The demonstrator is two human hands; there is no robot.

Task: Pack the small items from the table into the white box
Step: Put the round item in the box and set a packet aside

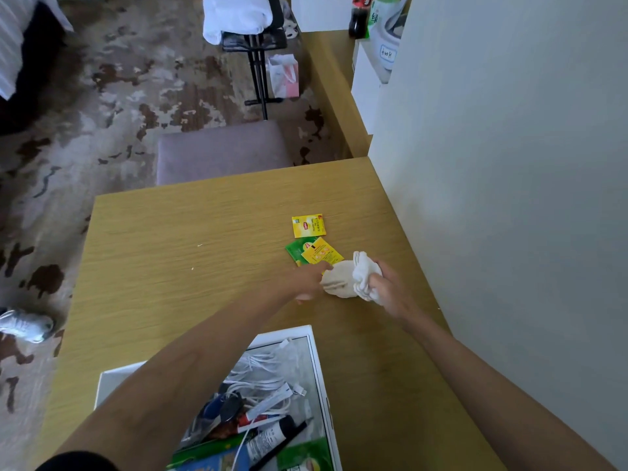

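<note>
A bundle of white socks (350, 278) lies near the right side of the wooden table (204, 232). My right hand (390, 290) grips its right end, fingers curled round the cloth. My left hand (311, 278) touches the bundle's left end; its grip is hard to make out. Just beyond the hands lie three tea sachets: a yellow one (307, 225), a green one (295, 249) and another yellow one (321, 251) overlapping it. The white box (316, 351) stands open at the near edge, holding white cables, tubes, a pen and packets, partly hidden by my left forearm.
A white wall (509, 164) runs along the table's right edge. A grey padded stool (221, 151) stands beyond the far edge on patterned carpet. A shoe (25, 326) lies on the floor at left. Bare tabletop stretches left of the sachets.
</note>
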